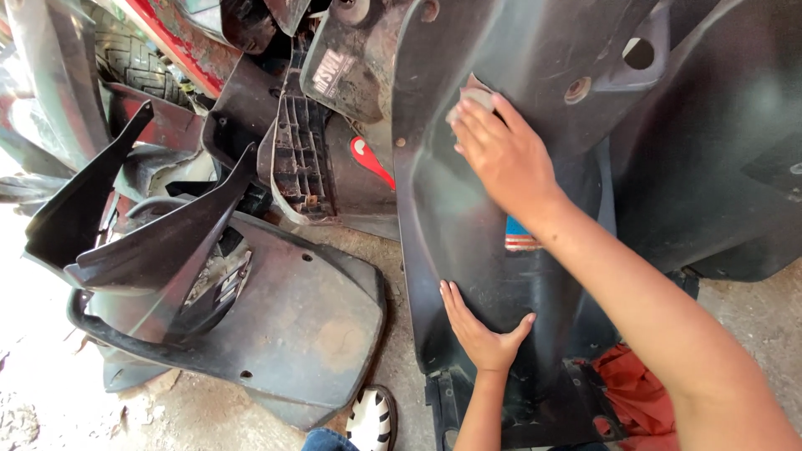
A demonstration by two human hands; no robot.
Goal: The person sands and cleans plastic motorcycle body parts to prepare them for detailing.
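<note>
Pressing a pale pad (473,100) under your right hand's (504,154) fingers, you brace the black panel (451,225) with your flat, released left hand (480,334).

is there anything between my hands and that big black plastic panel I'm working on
Nothing visible under the left hand: its palm lies flat on the black panel. Under the right hand, a small pale pad sits between the fingertips and the panel, higher up on its surface.
</note>
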